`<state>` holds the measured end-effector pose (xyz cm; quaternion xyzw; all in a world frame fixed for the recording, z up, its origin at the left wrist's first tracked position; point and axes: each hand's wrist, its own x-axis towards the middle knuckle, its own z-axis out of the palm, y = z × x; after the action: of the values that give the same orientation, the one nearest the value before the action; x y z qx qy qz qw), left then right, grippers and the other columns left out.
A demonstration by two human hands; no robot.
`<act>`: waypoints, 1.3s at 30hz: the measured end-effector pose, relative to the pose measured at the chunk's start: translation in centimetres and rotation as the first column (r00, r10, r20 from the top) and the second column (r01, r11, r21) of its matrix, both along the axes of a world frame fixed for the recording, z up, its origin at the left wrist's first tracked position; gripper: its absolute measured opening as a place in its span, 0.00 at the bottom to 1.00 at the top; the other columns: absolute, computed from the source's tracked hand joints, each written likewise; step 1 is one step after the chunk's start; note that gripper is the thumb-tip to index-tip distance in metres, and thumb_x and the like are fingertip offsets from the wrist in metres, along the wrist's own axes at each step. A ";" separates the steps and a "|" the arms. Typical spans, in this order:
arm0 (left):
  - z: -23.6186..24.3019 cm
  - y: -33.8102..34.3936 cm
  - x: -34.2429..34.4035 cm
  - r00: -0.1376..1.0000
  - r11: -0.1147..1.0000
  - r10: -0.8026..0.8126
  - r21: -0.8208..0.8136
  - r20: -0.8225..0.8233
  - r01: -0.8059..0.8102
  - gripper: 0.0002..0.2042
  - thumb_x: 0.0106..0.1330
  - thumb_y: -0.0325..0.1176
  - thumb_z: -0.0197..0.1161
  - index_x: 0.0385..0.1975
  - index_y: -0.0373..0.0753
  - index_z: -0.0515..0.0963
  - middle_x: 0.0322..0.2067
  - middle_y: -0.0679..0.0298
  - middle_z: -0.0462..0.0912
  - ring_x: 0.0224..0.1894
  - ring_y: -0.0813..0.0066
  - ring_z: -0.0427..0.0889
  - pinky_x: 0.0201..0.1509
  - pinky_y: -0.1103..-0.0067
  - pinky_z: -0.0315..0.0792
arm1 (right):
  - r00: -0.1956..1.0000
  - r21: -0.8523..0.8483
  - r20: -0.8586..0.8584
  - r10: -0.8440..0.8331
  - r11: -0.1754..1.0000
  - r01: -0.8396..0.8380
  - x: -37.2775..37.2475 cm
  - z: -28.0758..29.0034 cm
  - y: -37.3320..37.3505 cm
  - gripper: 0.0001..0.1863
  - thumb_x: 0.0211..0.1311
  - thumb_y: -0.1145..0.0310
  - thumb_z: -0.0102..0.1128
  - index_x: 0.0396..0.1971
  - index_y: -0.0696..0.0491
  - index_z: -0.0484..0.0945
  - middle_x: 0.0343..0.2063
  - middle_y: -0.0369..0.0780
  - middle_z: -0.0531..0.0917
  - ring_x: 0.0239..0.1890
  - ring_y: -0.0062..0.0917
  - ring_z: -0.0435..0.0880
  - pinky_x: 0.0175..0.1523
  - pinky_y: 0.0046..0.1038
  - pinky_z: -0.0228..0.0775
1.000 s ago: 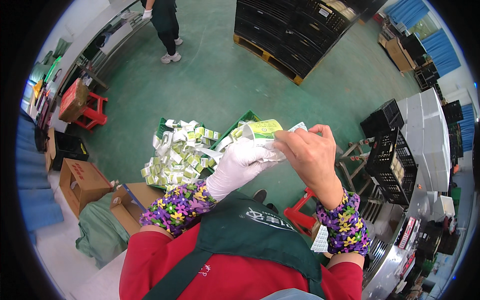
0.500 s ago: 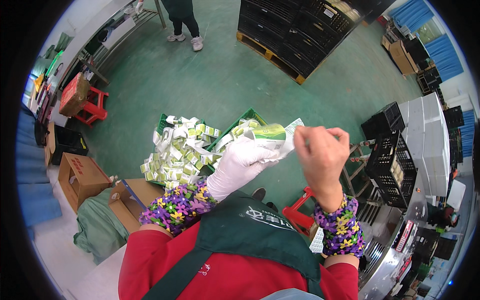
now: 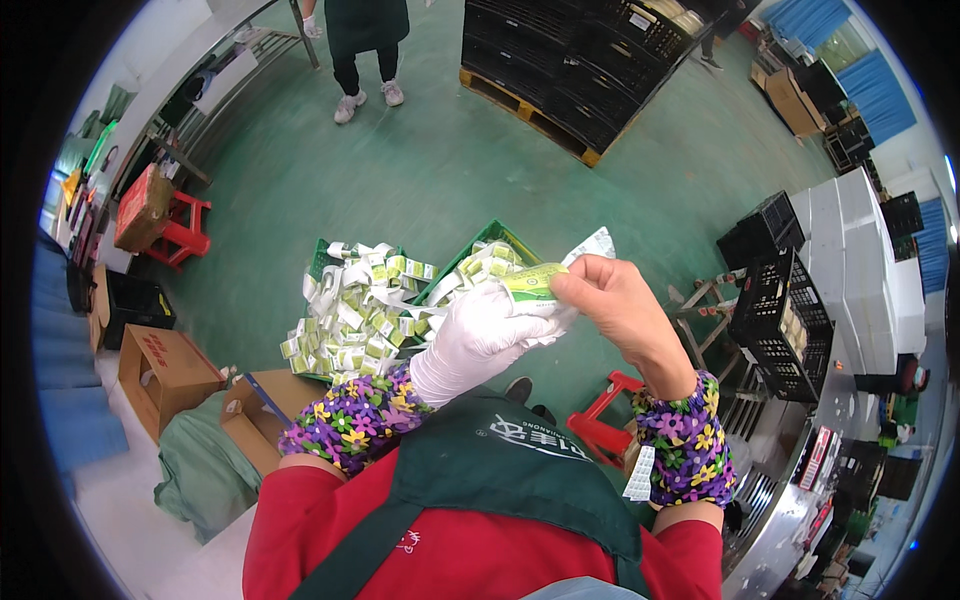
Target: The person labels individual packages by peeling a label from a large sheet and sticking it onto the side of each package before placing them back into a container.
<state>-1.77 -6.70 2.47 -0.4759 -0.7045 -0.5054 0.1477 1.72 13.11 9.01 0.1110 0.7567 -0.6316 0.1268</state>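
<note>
In the middle of the green floor (image 3: 420, 180), a worker in a red top and dark green apron (image 3: 500, 450), both forearms in flowered oversleeves.

Left hand (image 3: 478, 335): white glove, closed around a green-and-white printed band (image 3: 532, 285). The band sits curved above the glove, in front of the worker.

Right hand (image 3: 625, 300): bare, narrow, thumb and fingertips drawn in at the band's right end. Whether they pinch or only press, I cannot tell. A pale sheet with small rows of marks (image 3: 594, 245) juts up behind those fingers; which hand bears it is hidden.

Beyond and left of the gloved hand: a green crate (image 3: 318, 262), heaped with similar loose bands (image 3: 350, 325), some spilling over its near side. A second green crate (image 3: 517, 243) stands just beside it, at a slant, also holding bands, partly covered by the glove.

Near the right forearm: a red stool (image 3: 598, 420) and another marked sheet (image 3: 640, 474). Farther off: black crates stacked (image 3: 560, 60) on a wooden pallet (image 3: 530, 115); a co-worker (image 3: 367, 28) standing left of them.
</note>
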 end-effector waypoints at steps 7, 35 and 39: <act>-0.2 -0.2 0.2 0.999 0.998 0.045 -0.054 -0.006 -0.045 0.13 0.46 0.23 0.70 0.33 0.44 0.82 0.42 0.60 0.86 0.41 0.57 0.84 0.43 0.69 0.77 | 0.990 -0.355 0.102 -0.100 0.926 0.130 -0.5 -0.9 -0.6 0.10 0.68 0.64 0.60 0.28 0.52 0.79 0.22 0.24 0.73 0.25 0.08 0.64 0.31 0.17 0.56; -1.0 0.8 2.0 0.990 0.994 0.095 -0.066 0.102 -0.089 0.10 0.49 0.28 0.71 0.33 0.45 0.85 0.38 0.65 0.87 0.40 0.60 0.85 0.42 0.69 0.77 | 0.886 0.142 -0.371 -0.278 0.926 0.351 2.1 -2.7 -3.9 0.13 0.58 0.72 0.63 0.44 0.56 0.79 0.32 0.35 0.82 0.23 0.18 0.75 0.31 0.22 0.67; -1.4 0.1 2.2 0.993 0.982 0.114 -0.152 0.003 -0.112 0.11 0.49 0.28 0.68 0.34 0.47 0.85 0.38 0.65 0.86 0.41 0.60 0.85 0.43 0.69 0.77 | 0.859 0.553 -0.511 -0.028 0.754 0.354 2.3 -1.1 -4.1 0.14 0.55 0.67 0.66 0.42 0.53 0.80 0.39 0.43 0.81 0.32 0.40 0.83 0.39 0.35 0.74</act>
<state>0.44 -6.59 1.06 -0.4419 -0.7677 -0.4439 0.1353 4.05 9.00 7.90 0.0688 0.9147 -0.3585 -0.1734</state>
